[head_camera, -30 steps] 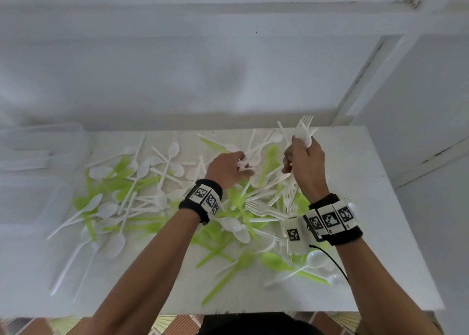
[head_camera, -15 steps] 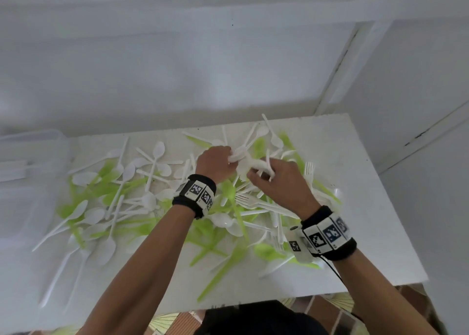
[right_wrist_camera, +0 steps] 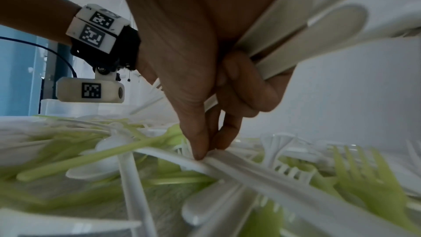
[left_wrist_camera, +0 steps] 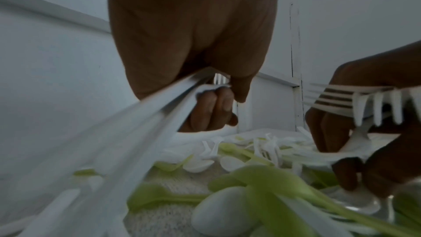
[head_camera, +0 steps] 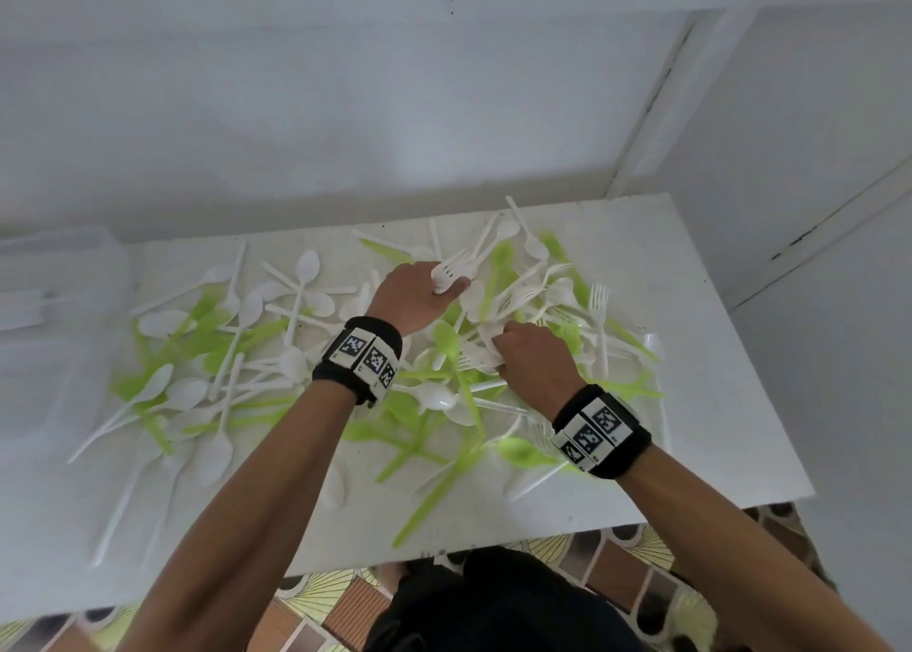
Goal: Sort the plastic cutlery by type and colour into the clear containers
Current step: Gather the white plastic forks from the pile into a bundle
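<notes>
White and lime-green plastic spoons and forks lie in a mixed heap [head_camera: 434, 389] across the white table [head_camera: 691, 454]. My left hand [head_camera: 444, 291] hovers over the far side of the heap and grips a bunch of white forks [head_camera: 451, 271]; their handles [left_wrist_camera: 145, 123] run back under the palm. My right hand [head_camera: 498, 355] is down in the heap just right of it. It holds a bundle of white forks [right_wrist_camera: 284, 42] in its curled fingers, while thumb and forefinger pinch another white fork [right_wrist_camera: 250, 167] lying in the pile.
Clear plastic containers [head_camera: 54, 335] stand at the table's left end, one with white pieces inside. A white wall runs close behind the table. The table's right edge [head_camera: 740, 345] and near edge drop to a patterned floor [head_camera: 617, 567].
My right hand came down from a raised spot at the far side into the heap, still holding its forks, and now pinches one more. The left hand stayed over the far pile.
</notes>
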`<move>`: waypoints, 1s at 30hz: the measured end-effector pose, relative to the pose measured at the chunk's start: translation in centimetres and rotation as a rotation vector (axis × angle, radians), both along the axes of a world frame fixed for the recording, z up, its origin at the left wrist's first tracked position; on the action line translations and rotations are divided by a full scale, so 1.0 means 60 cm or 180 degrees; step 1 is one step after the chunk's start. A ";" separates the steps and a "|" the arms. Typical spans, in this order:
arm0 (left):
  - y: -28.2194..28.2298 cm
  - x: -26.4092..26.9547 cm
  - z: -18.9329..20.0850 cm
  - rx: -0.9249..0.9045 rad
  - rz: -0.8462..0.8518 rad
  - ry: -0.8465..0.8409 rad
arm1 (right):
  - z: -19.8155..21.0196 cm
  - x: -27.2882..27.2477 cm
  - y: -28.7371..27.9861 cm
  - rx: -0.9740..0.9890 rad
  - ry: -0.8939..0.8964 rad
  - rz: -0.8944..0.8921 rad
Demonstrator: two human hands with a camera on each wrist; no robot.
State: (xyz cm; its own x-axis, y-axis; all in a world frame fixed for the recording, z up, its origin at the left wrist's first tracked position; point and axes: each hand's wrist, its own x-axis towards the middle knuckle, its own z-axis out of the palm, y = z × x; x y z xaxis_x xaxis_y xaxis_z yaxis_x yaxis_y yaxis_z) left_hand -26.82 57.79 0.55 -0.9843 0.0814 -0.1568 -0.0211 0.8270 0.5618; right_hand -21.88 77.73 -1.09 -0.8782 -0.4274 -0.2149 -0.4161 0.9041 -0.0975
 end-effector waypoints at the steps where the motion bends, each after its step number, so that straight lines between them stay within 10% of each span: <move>1: 0.001 0.004 -0.003 0.0001 -0.0060 -0.0032 | 0.000 0.000 0.000 -0.0014 0.0016 0.0034; 21: 0.035 0.103 -0.026 0.1123 0.1215 0.0217 | -0.006 0.002 0.038 -0.0934 -0.0223 -0.0354; 30: 0.069 0.119 -0.037 0.0733 0.0861 0.0048 | 0.032 -0.027 0.082 -0.1571 0.0095 -0.0553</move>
